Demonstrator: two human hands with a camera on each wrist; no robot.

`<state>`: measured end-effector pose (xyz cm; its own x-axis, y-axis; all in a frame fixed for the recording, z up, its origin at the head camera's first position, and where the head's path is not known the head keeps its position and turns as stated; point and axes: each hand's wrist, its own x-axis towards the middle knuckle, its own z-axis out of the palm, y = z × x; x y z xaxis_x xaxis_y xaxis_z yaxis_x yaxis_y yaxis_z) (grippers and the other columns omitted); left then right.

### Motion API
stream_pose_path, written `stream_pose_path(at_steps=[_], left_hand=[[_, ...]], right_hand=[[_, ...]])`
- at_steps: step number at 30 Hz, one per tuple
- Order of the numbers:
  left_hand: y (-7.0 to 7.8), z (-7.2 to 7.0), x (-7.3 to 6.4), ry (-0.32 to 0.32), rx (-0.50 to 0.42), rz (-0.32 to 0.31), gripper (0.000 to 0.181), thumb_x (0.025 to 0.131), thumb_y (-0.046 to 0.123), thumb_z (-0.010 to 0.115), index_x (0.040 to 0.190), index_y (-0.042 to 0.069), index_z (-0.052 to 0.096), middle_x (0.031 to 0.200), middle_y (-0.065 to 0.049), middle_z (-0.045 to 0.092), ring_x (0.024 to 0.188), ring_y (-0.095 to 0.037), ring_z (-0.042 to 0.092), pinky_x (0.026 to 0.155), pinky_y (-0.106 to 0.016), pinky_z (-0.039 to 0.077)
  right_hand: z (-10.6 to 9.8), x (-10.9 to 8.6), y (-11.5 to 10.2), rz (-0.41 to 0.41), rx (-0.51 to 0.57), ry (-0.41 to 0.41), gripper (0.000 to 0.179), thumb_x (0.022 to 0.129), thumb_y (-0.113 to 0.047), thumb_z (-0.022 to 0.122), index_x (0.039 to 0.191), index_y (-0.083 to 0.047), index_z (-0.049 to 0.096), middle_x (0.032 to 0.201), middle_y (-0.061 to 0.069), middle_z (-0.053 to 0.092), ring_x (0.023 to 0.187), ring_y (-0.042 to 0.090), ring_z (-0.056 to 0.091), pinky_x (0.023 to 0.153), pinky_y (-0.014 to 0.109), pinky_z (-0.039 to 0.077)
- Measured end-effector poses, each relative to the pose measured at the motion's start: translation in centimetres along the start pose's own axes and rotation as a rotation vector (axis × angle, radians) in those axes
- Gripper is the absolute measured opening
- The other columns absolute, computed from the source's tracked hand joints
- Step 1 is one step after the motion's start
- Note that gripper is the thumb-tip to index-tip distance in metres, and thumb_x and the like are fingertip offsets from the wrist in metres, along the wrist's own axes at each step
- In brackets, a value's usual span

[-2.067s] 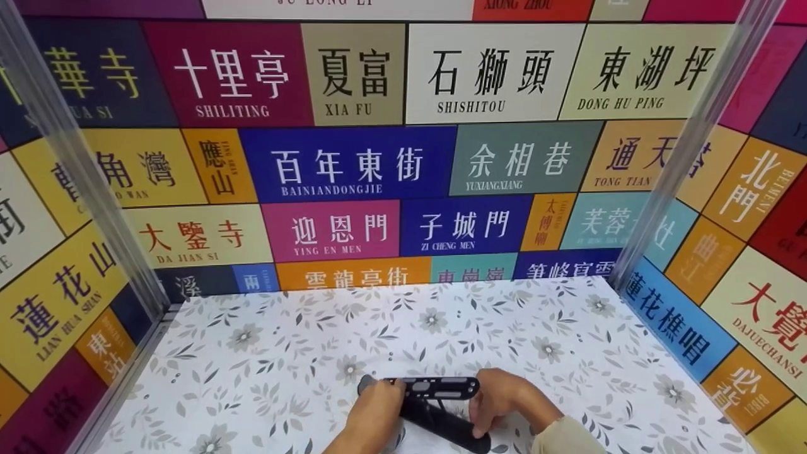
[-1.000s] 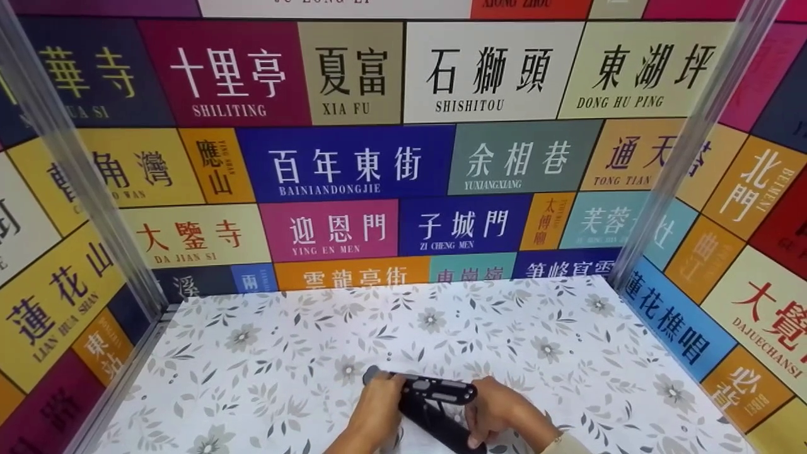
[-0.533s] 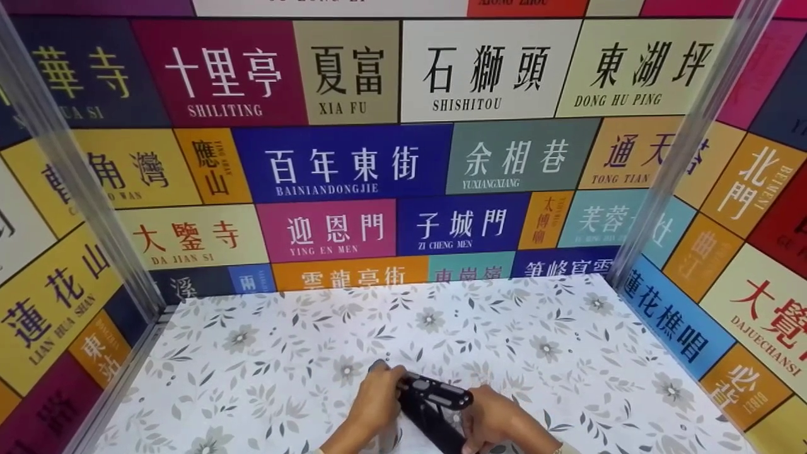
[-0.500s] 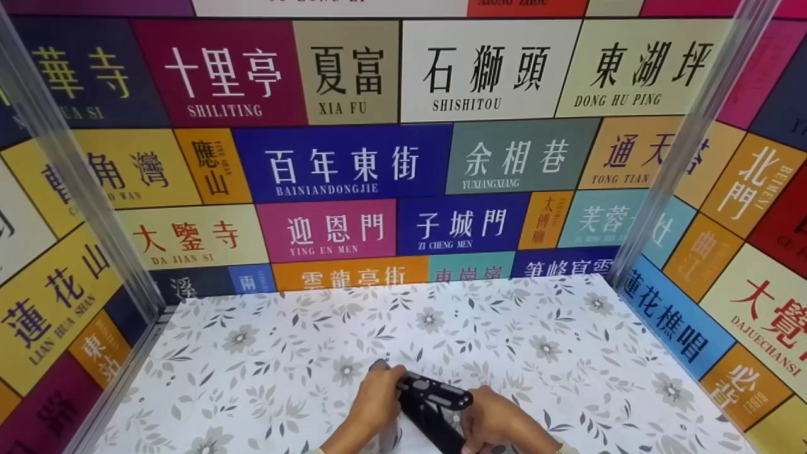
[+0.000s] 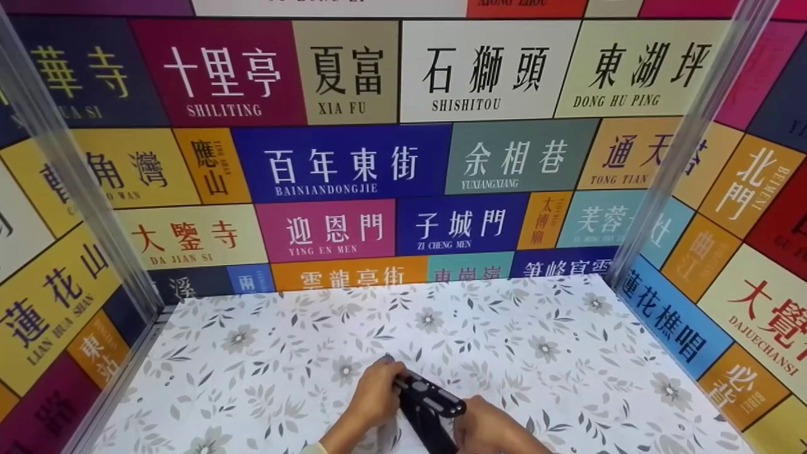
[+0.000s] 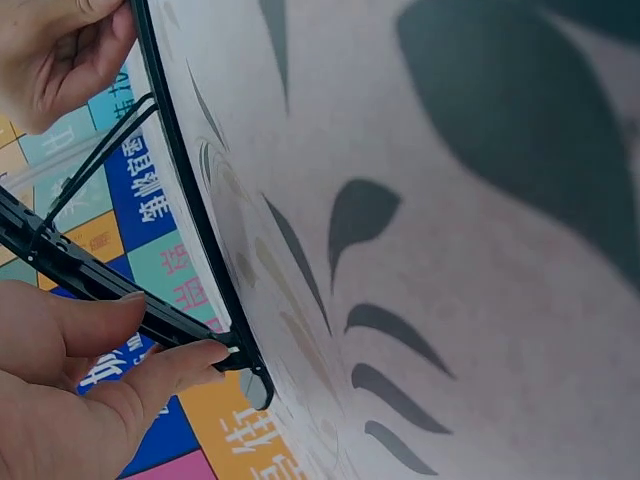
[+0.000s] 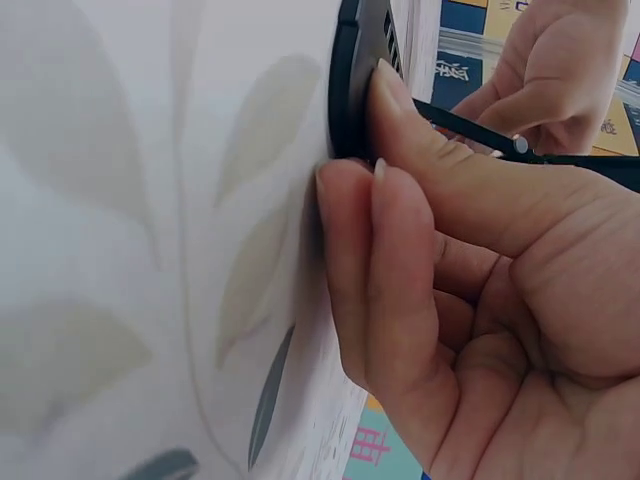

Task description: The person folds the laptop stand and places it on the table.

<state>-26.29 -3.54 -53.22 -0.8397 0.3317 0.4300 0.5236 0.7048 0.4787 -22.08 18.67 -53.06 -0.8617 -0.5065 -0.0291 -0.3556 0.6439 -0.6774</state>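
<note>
A black folding stand (image 5: 435,398), like a laptop stand, has two long bars joined at one end, with grey pads on the upper bar. In the head view my left hand (image 5: 377,394) holds it at the joined end. The left wrist view shows that hand's thumb and fingers pinching the upper bar (image 6: 90,275), with a thin strut (image 6: 95,150) running to the lower bar (image 6: 190,190). My right hand (image 5: 488,429) is at the far end. In the right wrist view its thumb and fingertips pinch the lower bar's end (image 7: 360,90) close to the tabletop.
A white tabletop (image 5: 284,366) with a grey flower and leaf print lies under the hands. Behind and beside it stand walls of coloured name panels (image 5: 340,164). Clear upright posts (image 5: 681,126) rise at the back corners.
The stand has turned clockwise in the head view, its free ends swinging down and left. Both hands have moved with it. The gap between the bars looks narrower from above.
</note>
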Motion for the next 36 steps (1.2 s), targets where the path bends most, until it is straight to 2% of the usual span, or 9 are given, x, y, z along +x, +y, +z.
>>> stream_pose_path(at_steps=[2, 4, 11, 17, 22, 26, 30, 34, 36], left_hand=[[-0.1, 0.0, 0.1, -0.012, -0.007, 0.004, 0.037, 0.059, -0.013, 0.060, 0.084, 0.013, 0.067, 0.079, 0.000, 0.058, 0.074, -0.013, 0.055, 0.070, -0.029, 0.050], [-0.1, 0.1, 0.2, -0.020, -0.012, 0.009, 0.037, 0.059, -0.013, 0.060, 0.085, 0.013, 0.067, 0.081, 0.000, 0.059, 0.075, -0.014, 0.055, 0.072, -0.029, 0.050], [-0.3, 0.3, 0.7, -0.017, -0.039, 0.052, 0.039, 0.056, -0.015, 0.057, 0.084, 0.011, 0.066, 0.081, -0.001, 0.062, 0.076, -0.015, 0.056, 0.072, -0.029, 0.050], [-0.5, 0.5, 1.5, -0.101, -0.094, 0.009, 0.041, 0.059, -0.015, 0.052, 0.084, 0.014, 0.069, 0.081, 0.000, 0.064, 0.076, -0.011, 0.055, 0.071, -0.026, 0.049], [-0.7, 0.6, 1.9, -0.133, -0.121, -0.013, 0.038, 0.062, -0.012, 0.056, 0.085, 0.016, 0.069, 0.082, 0.002, 0.063, 0.076, -0.011, 0.055, 0.072, -0.027, 0.048], [-0.8, 0.8, 2.0, -0.136, -0.142, 0.005, 0.036, 0.062, -0.011, 0.058, 0.085, 0.015, 0.069, 0.083, 0.002, 0.064, 0.078, -0.012, 0.056, 0.073, -0.027, 0.047], [-0.8, 0.8, 2.3, -0.149, -0.157, 0.024, 0.035, 0.063, -0.012, 0.058, 0.085, 0.014, 0.068, 0.084, 0.002, 0.065, 0.079, -0.013, 0.056, 0.075, -0.027, 0.047], [-0.8, 0.9, 2.4, -0.157, -0.172, 0.023, 0.034, 0.064, -0.012, 0.060, 0.086, 0.013, 0.067, 0.086, 0.001, 0.065, 0.080, -0.014, 0.056, 0.075, -0.027, 0.047], [-0.9, 0.9, 2.4, -0.150, -0.181, 0.028, 0.034, 0.063, -0.012, 0.060, 0.086, 0.013, 0.067, 0.085, 0.000, 0.065, 0.079, -0.014, 0.056, 0.074, -0.026, 0.046]], right_hand=[[0.2, -0.2, -0.1, 0.014, 0.082, 0.002, 0.012, 0.059, 0.001, 0.067, 0.062, -0.011, 0.067, 0.056, -0.002, 0.063, 0.046, 0.005, 0.053, 0.039, 0.026, 0.045], [0.4, -0.3, -0.1, 0.017, 0.104, 0.012, 0.015, 0.058, 0.004, 0.064, 0.061, -0.010, 0.066, 0.055, -0.003, 0.063, 0.045, 0.005, 0.052, 0.038, 0.027, 0.044], [1.2, -0.3, -0.4, 0.033, 0.042, 0.057, 0.018, 0.048, 0.007, 0.059, 0.051, -0.011, 0.063, 0.043, -0.013, 0.051, 0.034, 0.000, 0.040, 0.029, 0.024, 0.035], [1.9, -0.6, -0.7, 0.074, 0.128, 0.037, 0.012, 0.055, -0.006, 0.069, 0.051, -0.014, 0.062, 0.041, -0.008, 0.052, 0.032, 0.004, 0.042, 0.028, 0.025, 0.035], [2.4, -0.9, -1.4, 0.103, 0.087, 0.057, 0.018, 0.059, -0.020, 0.074, 0.051, -0.017, 0.059, 0.041, -0.010, 0.051, 0.032, 0.004, 0.043, 0.031, 0.028, 0.037], [2.9, -1.1, -1.9, 0.083, 0.055, 0.081, 0.020, 0.059, -0.026, 0.075, 0.048, -0.017, 0.060, 0.039, -0.011, 0.050, 0.030, 0.002, 0.041, 0.029, 0.024, 0.036], [3.1, -1.0, -2.0, 0.066, 0.009, 0.107, 0.019, 0.058, -0.023, 0.073, 0.047, -0.018, 0.058, 0.039, -0.014, 0.046, 0.029, -0.001, 0.036, 0.028, 0.020, 0.032], [3.0, -0.5, -1.8, 0.083, 0.027, 0.069, 0.014, 0.059, -0.014, 0.068, 0.049, -0.016, 0.057, 0.042, -0.015, 0.044, 0.034, -0.002, 0.036, 0.032, 0.018, 0.030], [2.9, -0.3, -1.7, 0.065, 0.039, 0.052, 0.013, 0.060, -0.010, 0.066, 0.050, -0.013, 0.058, 0.045, -0.015, 0.044, 0.036, -0.002, 0.036, 0.034, 0.018, 0.030]])
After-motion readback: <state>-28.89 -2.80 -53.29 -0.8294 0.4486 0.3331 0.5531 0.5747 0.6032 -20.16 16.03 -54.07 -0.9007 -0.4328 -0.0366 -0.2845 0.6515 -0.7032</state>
